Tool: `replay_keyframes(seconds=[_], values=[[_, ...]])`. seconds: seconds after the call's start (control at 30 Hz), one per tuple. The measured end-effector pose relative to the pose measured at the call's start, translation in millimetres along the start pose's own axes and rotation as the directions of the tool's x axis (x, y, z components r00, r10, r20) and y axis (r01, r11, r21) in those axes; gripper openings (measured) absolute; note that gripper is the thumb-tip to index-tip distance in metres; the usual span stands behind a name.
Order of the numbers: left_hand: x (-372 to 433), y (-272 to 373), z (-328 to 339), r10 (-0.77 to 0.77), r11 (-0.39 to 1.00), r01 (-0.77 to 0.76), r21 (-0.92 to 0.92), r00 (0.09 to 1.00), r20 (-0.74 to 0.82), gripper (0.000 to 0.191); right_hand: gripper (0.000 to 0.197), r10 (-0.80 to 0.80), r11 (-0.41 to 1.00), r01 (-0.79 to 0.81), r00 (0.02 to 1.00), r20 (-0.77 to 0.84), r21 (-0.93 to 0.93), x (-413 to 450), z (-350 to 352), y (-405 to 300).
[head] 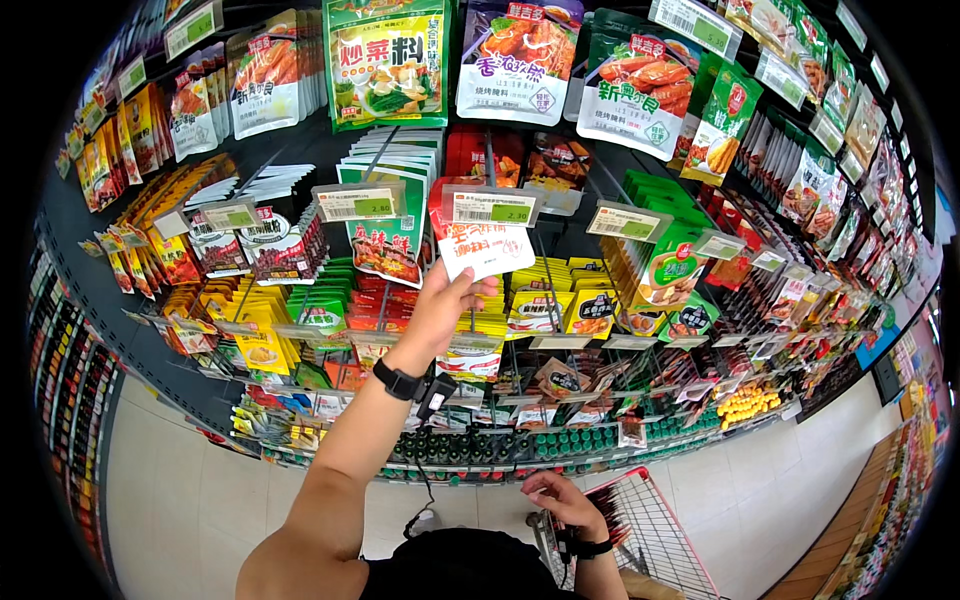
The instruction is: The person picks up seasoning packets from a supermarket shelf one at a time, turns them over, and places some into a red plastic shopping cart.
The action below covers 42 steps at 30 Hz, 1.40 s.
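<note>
My left hand (442,307) reaches up to the shelf rack and grips the lower edge of a red and white seasoning packet (484,253). The thumb presses on its front. A price tag (491,206) in a clear holder covers the packet's upper part, so I cannot tell if it still hangs on its hook. Low by the shopping cart (671,536), my right hand (562,499) holds nothing that I can see, its fingers loosely bent. Left of the held packet hangs a green and white seasoning pouch (386,240).
Metal hooks with price tags jut out from the rack. Yellow packets (536,307) hang under my left hand, and green-capped bottles (562,446) line the bottom shelf. Dark packs (611,510) lie in the cart. A cable (424,480) runs down from my left wrist device (435,397).
</note>
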<state>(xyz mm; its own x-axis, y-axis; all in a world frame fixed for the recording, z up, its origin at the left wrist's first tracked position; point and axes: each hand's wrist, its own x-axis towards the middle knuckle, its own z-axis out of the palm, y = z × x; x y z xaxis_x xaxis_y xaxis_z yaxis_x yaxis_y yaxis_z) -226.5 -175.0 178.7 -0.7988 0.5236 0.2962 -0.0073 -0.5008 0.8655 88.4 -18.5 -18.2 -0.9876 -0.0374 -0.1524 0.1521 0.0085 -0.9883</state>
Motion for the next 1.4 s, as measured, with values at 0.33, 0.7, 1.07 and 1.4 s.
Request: replay_keyframes(seconds=[0.33,0.7,1.07,1.4], values=[[25.1,-13.2,-12.6,-0.089,0.996,0.089,-0.008,0.996,0.004,0.020,0.026,0.035,0.998,-0.036,0.999,-0.029,-0.047,-7.5,0.2,3.1],[24.0,-16.7,-26.2,-0.138,0.986,0.137,0.099,0.990,0.004,0.016,0.029,0.047,0.998,-0.047,0.999,-0.008,-0.035,-6.6,0.2,16.0],[32.2,-4.5,-11.2,-0.084,0.982,0.082,-0.172,0.996,-0.004,0.020,0.029,0.065,0.994,-0.061,0.997,0.048,-0.088,1.6,2.3,11.3],[38.5,-14.9,-6.1,-0.060,0.963,0.046,-0.264,0.997,-0.045,0.021,0.031,0.102,0.993,-0.100,0.994,0.030,-0.064,-1.0,-1.1,16.0]])
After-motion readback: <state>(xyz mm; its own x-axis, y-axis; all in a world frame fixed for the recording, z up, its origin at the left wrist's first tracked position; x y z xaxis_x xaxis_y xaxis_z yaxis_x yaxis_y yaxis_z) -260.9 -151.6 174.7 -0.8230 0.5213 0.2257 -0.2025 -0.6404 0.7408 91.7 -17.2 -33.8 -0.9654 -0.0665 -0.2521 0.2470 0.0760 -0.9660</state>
